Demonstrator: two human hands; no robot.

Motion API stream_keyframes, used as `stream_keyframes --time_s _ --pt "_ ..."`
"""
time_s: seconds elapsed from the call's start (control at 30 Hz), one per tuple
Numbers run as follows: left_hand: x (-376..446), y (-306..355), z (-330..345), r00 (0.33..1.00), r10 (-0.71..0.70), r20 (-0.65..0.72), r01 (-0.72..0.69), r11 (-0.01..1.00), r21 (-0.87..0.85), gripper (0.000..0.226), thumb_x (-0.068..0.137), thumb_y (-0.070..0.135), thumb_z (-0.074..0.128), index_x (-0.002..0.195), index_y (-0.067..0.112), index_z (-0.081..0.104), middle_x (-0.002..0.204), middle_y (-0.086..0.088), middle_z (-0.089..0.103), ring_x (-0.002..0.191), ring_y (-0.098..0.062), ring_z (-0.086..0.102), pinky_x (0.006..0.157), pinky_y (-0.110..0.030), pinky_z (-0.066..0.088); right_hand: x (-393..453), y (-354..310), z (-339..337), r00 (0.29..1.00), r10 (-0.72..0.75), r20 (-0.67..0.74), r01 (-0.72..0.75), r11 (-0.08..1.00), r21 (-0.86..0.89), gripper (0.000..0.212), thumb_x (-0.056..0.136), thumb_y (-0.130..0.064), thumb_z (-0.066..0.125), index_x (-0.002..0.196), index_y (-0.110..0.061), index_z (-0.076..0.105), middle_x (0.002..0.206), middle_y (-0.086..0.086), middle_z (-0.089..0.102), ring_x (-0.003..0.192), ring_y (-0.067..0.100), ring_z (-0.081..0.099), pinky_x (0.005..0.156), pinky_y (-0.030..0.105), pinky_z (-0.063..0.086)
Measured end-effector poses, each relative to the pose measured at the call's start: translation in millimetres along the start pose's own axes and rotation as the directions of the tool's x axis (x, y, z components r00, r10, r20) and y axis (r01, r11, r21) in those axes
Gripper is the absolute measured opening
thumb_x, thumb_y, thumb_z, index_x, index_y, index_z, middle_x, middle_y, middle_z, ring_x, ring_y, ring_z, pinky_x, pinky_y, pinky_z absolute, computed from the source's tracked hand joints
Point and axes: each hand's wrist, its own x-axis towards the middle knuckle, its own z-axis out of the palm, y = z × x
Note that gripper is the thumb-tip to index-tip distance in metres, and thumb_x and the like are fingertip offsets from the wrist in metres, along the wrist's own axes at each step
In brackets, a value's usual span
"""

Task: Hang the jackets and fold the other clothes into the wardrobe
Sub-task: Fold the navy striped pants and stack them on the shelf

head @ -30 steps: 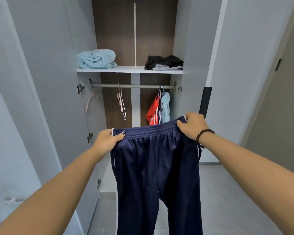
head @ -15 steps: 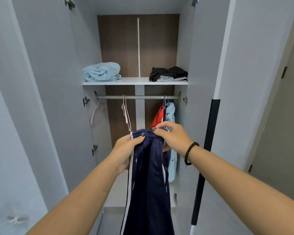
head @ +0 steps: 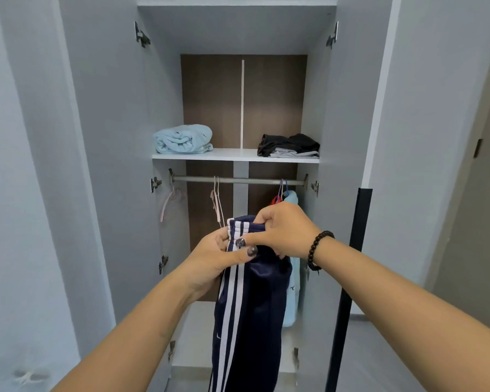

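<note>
Navy track pants [head: 249,315] with white side stripes hang folded lengthwise in front of the open wardrobe. My left hand [head: 212,257] pinches the waistband from the left, thumb across the front. My right hand [head: 285,232], with a dark bead bracelet, grips the waistband top from the right. On the rail [head: 238,181] hang a light blue jacket [head: 292,281] and a red garment [head: 276,200], mostly hidden behind my hands and the pants. Bare hangers [head: 217,200] hang further left.
The white shelf [head: 235,156] carries a folded light blue garment [head: 183,139] at left and a dark folded pile [head: 290,146] at right. Both wardrobe doors [head: 108,165] stand open at either side. A black strip [head: 351,278] runs down the right door's edge.
The pants went from spread wide by the waistband to folded in half lengthwise, my hands coming together. The view has tilted upward, showing the wardrobe's top.
</note>
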Motion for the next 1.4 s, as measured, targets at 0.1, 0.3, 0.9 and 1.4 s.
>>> stream_keyframes --time_s 0.1,0.3,0.9,1.4 --pt "-9 3 -5 1.0 0.0 -0.012 0.001 0.999 0.034 0.053 0.073 0.007 0.077 0.124 0.012 0.061 0.115 -0.017 0.069 0.11 -0.033 0.065 0.094 -0.039 0.053 0 -4 1 0.999 -0.03 -0.028 0.027 0.995 -0.1 0.037 0.065 -0.057 0.076 0.066 -0.021 0.066 0.051 -0.005 0.061 0.047 0.008 0.059 0.058 0.034 0.057" --pt "-26 -2 -7 0.998 -0.002 -0.061 0.006 0.997 0.073 0.05 0.074 0.01 0.078 0.121 0.017 0.064 0.112 -0.014 0.071 0.105 -0.029 0.068 0.089 -0.035 0.056 -5 -8 16 0.998 -0.051 0.02 0.053 0.994 -0.099 0.041 0.071 -0.059 0.07 0.068 -0.019 0.066 0.047 0.0 0.063 0.047 0.01 0.063 0.058 0.03 0.057" --pt "-26 -47 -29 0.98 0.062 -0.19 0.031 0.892 0.451 0.022 0.099 0.024 0.052 0.119 0.03 0.057 0.11 0.013 0.069 0.105 -0.004 0.063 0.095 -0.023 0.048 9 50 31 0.929 0.11 0.354 -0.069 0.99 -0.125 0.051 0.072 -0.055 0.074 0.067 -0.005 0.067 0.059 0.007 0.057 0.053 0.013 0.05 0.052 0.023 0.043" --pt "8 -125 -67 0.968 -0.143 -0.205 0.162 0.984 0.074 0.024 0.099 0.013 0.051 0.121 0.017 0.06 0.121 -0.004 0.068 0.116 -0.02 0.063 0.104 -0.039 0.045 17 134 101 0.922 0.196 0.335 -0.325 0.86 0.393 0.016 0.077 -0.009 0.077 0.092 -0.016 0.075 0.074 -0.008 0.073 0.07 0.004 0.066 0.065 0.018 0.055"
